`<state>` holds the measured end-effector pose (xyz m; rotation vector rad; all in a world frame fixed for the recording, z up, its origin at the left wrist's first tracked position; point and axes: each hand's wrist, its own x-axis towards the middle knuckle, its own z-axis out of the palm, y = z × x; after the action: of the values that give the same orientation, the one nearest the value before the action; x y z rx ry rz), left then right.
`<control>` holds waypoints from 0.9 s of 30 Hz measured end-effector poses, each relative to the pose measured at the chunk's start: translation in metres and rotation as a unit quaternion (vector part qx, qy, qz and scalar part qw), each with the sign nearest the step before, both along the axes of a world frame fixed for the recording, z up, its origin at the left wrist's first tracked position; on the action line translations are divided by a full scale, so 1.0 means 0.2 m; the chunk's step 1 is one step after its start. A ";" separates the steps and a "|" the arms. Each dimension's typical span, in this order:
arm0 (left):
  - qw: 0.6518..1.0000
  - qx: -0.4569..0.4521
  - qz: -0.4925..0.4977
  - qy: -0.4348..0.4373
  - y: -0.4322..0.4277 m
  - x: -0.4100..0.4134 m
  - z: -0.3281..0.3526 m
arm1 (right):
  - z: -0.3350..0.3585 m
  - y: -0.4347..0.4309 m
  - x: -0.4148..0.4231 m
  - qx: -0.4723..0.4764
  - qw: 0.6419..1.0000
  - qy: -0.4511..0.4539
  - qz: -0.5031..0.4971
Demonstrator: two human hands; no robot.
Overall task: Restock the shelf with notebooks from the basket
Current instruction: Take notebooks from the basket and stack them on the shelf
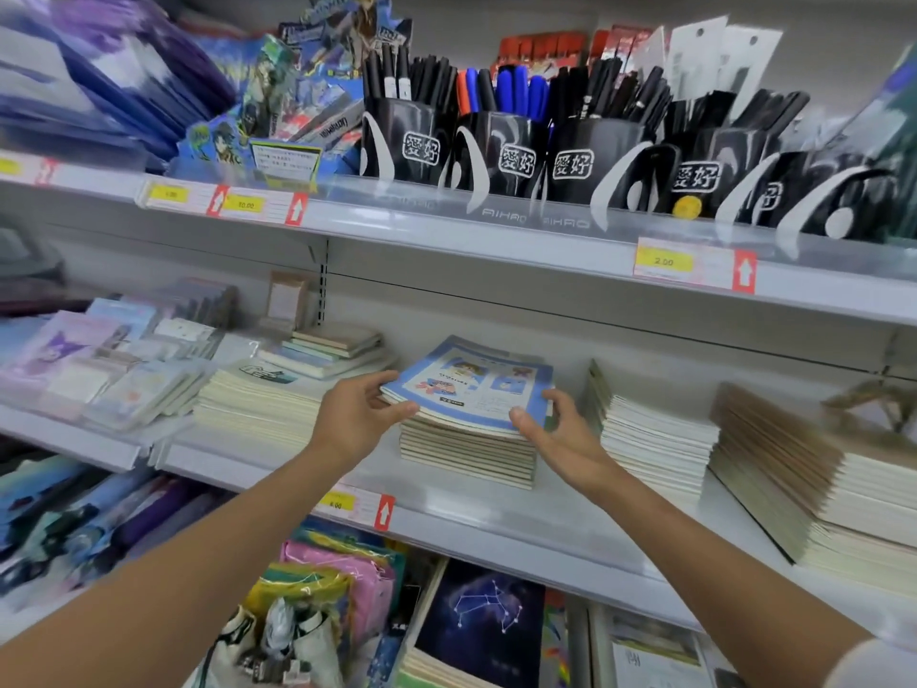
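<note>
Blue notebooks [471, 384], left hand [357, 414] and right hand [556, 432] outstretched, gripping opposite edges

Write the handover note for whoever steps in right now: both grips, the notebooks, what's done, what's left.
Left grip: bare hand pinching the left corner of the blue-covered notebooks.
Right grip: thumb on the cover, fingers curled round the right front corner.
The blue-covered notebooks lie on top of the cream-edged stack on the middle shelf, with the left corner slightly raised.
Done: this batch has reached the stack.
Left: square it up, then let go. The basket is out of view, so the remaining stock is unknown.
</note>
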<state>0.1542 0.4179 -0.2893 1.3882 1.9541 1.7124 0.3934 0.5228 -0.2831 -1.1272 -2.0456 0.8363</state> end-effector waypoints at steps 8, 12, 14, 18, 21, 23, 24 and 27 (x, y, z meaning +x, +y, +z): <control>0.999 -0.036 0.025 -0.025 0.23 -0.08 -0.03 | -0.02 0.16 -0.03 0.148 0.987 -0.017 -0.066; 0.998 -0.015 0.011 -0.057 0.31 -0.07 -0.03 | -0.04 0.23 -0.05 0.194 0.975 -0.059 -0.085; 0.998 -0.017 0.017 -0.061 0.34 -0.07 -0.03 | -0.06 0.24 -0.06 0.214 0.970 -0.086 -0.076; 0.998 0.009 0.032 -0.049 0.39 -0.05 -0.05 | -0.09 0.29 -0.08 0.183 0.977 -0.055 -0.090; 0.998 0.021 0.031 -0.055 0.43 -0.04 -0.07 | -0.12 0.32 -0.11 0.185 0.975 -0.057 -0.109; 0.996 0.024 0.017 -0.088 0.45 -0.03 -0.08 | -0.13 0.33 -0.13 0.149 0.982 -0.015 -0.113; 0.994 0.029 0.013 -0.100 0.46 -0.03 -0.08 | -0.14 0.33 -0.14 0.120 0.987 0.016 -0.107; 0.992 0.045 0.012 -0.115 0.45 -0.01 -0.08 | -0.15 0.33 -0.15 0.073 0.991 0.064 -0.093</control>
<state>0.1523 0.5082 -0.3063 1.1400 1.7961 1.8990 0.3632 0.5888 -0.3124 -1.1334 -1.8330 0.6387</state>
